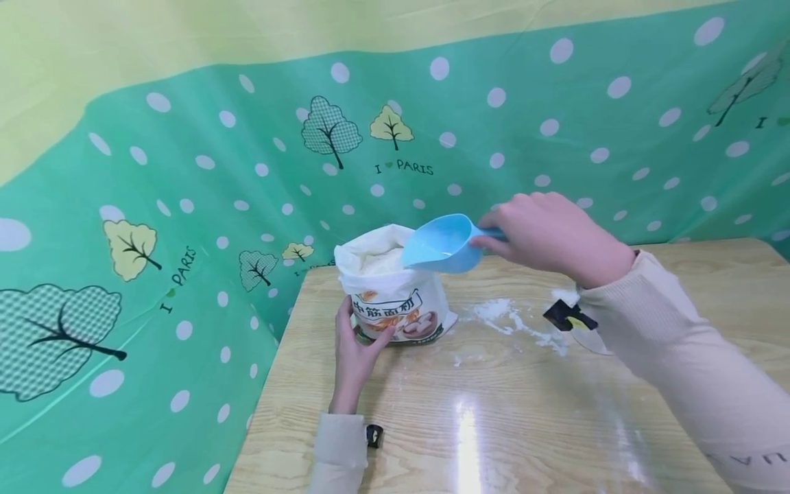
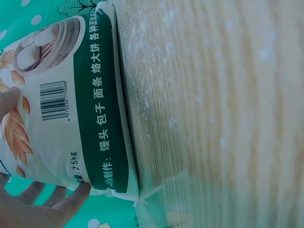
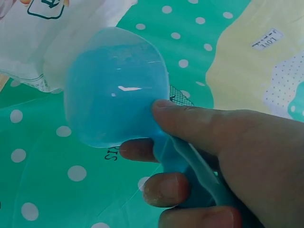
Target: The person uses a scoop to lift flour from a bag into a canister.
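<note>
A white flour bag (image 1: 395, 312) with a rolled-down rim stands upright on the table, pale flour (image 1: 378, 263) visible in its open top. My left hand (image 1: 356, 353) holds the bag low on its left side, thumb across the printed front and fingers round the edge, as the left wrist view also shows. In my right hand (image 1: 552, 230) is the handle of a light blue scoop (image 1: 439, 245), gripped between thumb and curled fingers. The scoop is tilted, its tip over the bag's right rim. In the right wrist view the scoop's bowl (image 3: 116, 90) shows no visible heap of flour.
Spilled white flour (image 1: 496, 312) streaks the wooden table (image 1: 426, 425) right of the bag. Part of a clear round thing (image 1: 592, 341) shows beneath the right sleeve. A green dotted cloth (image 1: 259, 206) hangs behind and left of the table.
</note>
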A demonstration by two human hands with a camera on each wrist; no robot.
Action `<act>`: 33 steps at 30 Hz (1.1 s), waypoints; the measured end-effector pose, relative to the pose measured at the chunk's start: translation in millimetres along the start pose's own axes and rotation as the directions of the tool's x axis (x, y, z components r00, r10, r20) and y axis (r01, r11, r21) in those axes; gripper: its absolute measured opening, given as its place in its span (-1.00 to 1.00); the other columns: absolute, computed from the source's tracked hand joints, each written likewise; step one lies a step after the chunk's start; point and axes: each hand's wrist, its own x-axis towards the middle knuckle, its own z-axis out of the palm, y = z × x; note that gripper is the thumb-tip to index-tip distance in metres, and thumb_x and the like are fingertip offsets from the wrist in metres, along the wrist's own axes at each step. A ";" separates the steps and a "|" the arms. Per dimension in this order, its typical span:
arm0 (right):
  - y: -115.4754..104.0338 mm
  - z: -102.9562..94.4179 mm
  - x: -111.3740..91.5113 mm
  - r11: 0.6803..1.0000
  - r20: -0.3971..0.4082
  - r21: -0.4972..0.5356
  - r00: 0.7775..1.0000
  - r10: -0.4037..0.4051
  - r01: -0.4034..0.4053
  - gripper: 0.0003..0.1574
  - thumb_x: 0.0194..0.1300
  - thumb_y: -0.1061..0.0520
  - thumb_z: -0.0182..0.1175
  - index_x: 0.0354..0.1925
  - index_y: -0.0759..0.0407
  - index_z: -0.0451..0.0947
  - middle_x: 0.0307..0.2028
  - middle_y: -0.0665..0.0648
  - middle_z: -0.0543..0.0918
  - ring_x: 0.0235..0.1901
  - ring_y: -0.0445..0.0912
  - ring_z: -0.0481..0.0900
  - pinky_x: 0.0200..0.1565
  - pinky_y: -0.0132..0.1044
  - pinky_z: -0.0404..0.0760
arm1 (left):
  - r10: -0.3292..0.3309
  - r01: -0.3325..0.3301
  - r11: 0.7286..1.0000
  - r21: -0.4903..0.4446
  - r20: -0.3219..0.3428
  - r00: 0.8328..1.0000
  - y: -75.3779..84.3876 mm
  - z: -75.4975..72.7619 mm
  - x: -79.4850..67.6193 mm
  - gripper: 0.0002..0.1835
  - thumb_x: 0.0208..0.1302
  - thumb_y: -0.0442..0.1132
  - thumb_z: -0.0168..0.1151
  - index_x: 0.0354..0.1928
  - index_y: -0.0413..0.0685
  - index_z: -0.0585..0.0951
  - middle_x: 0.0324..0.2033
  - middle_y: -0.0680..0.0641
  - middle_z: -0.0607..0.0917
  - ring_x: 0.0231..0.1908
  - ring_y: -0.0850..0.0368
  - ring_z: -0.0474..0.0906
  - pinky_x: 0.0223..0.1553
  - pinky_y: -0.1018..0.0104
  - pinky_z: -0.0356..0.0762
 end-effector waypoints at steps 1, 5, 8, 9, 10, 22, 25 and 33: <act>-0.5 -1.5 2.4 1.000 0.009 -0.006 1.000 0.002 -0.002 -0.55 0.37 -0.09 0.24 -0.63 -0.01 0.48 -0.70 -0.04 0.39 -0.66 -0.13 0.35 -0.60 -0.32 0.30 | -0.001 0.001 1.000 0.003 0.000 1.000 -0.1 0.2 0.1 0.08 0.05 0.05 0.54 0.53 0.19 0.07 0.41 -0.02 0.25 0.40 -0.02 0.20 0.37 -0.14 0.37; -4.6 -8.2 11.5 0.999 0.054 -0.039 0.998 0.013 -0.011 -0.58 0.36 -0.10 0.26 -0.61 -0.01 0.53 -0.72 -0.03 0.39 -0.66 -0.12 0.38 -0.59 -0.31 0.27 | -0.001 0.001 1.000 0.014 0.004 1.000 1.4 1.2 0.0 0.09 0.05 0.07 0.53 0.53 0.15 0.07 0.42 -0.05 0.25 0.41 -0.05 0.20 0.37 -0.16 0.37; -9.4 -13.1 17.0 0.998 0.083 -0.060 0.996 0.016 -0.011 -0.56 0.36 -0.12 0.25 -0.61 0.01 0.53 -0.71 -0.02 0.37 -0.65 -0.11 0.37 -0.59 -0.31 0.24 | -0.006 0.005 1.000 0.020 0.004 1.000 2.3 1.9 -0.3 0.10 0.04 0.08 0.53 0.53 0.12 0.07 0.42 -0.07 0.25 0.41 -0.06 0.20 0.38 -0.17 0.35; -11.1 -14.4 18.5 0.998 0.089 -0.064 0.996 0.015 -0.009 -0.55 0.36 -0.12 0.25 -0.61 0.01 0.53 -0.70 -0.02 0.36 -0.64 -0.11 0.36 -0.59 -0.32 0.22 | -0.007 0.007 1.000 0.022 0.004 1.000 2.6 2.1 -0.6 0.11 0.04 0.08 0.53 0.53 0.11 0.07 0.43 -0.07 0.25 0.42 -0.06 0.19 0.38 -0.17 0.35; -12.6 -15.4 19.9 0.998 0.096 -0.064 0.995 0.016 -0.010 -0.56 0.36 -0.13 0.25 -0.60 0.02 0.54 -0.70 -0.02 0.35 -0.64 -0.12 0.35 -0.60 -0.32 0.21 | -0.009 0.009 1.000 0.024 0.004 1.000 2.6 2.2 -0.7 0.11 0.04 0.08 0.53 0.53 0.11 0.06 0.43 -0.07 0.24 0.42 -0.06 0.19 0.39 -0.17 0.34; -26.8 -20.6 33.3 0.994 0.152 -0.111 0.988 0.022 -0.005 -0.70 0.33 -0.10 0.29 -0.22 0.08 0.76 -0.51 0.00 0.66 -0.50 -0.10 0.55 -0.48 -0.21 0.61 | -0.017 0.017 1.000 0.015 0.006 1.000 2.4 1.0 -2.2 0.09 0.05 0.06 0.53 0.53 0.19 0.07 0.43 -0.03 0.24 0.42 -0.04 0.19 0.38 -0.15 0.36; -29.6 -19.8 36.9 0.991 0.166 -0.133 0.986 0.013 0.009 -0.72 0.34 -0.09 0.29 -0.27 0.08 0.75 -0.52 0.00 0.64 -0.51 -0.09 0.54 -0.48 -0.22 0.61 | -0.015 0.015 1.000 0.016 0.001 1.000 2.5 0.5 -1.9 0.09 0.04 0.06 0.54 0.53 0.20 0.07 0.42 -0.02 0.25 0.42 -0.03 0.19 0.38 -0.14 0.37; -36.3 -19.8 45.8 0.979 0.190 -0.205 0.981 0.034 0.006 -0.70 0.32 -0.08 0.29 -0.45 0.07 0.65 -0.47 0.05 0.58 -0.49 -0.06 0.45 -0.51 -0.27 0.52 | -0.012 0.012 1.000 0.007 0.004 1.000 2.2 0.2 -1.2 0.08 0.06 0.03 0.53 0.53 0.20 0.07 0.43 -0.02 0.24 0.42 -0.03 0.19 0.38 -0.16 0.35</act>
